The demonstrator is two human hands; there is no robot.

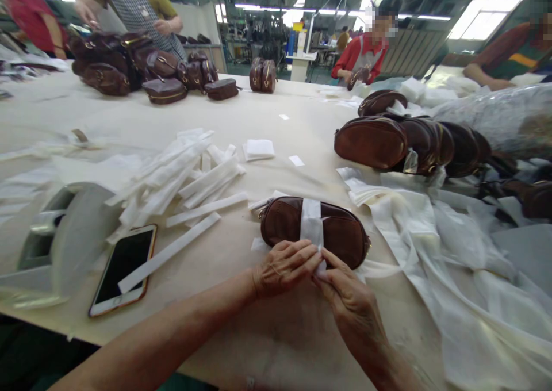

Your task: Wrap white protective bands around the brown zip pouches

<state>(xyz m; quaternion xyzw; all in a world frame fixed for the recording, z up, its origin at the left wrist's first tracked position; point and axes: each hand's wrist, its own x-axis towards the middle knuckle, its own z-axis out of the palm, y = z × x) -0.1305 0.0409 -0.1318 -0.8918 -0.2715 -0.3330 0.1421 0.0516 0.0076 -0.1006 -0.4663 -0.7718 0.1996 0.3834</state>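
A brown leather bag [342,236] lies on the table in front of me, with a white paper strip [311,215] wrapped across its middle. My left hand [288,267] rests against the bag's near side, its fingers together and pressed on the strip. Beside it, my right hand [347,290] pinches the strip's lower end between thumb and fingers. The fingertips of both hands meet at the bag's near edge. What lies under the left fingers is hidden.
White strips [211,178] lie heaped left of the bag, near a phone [125,270] and a tape dispenser [64,230]. Brown bags [371,142] stand in a row at right, above crumpled white sheets [414,224]. More bags [166,63] are piled at the far left. Several people work around the table.
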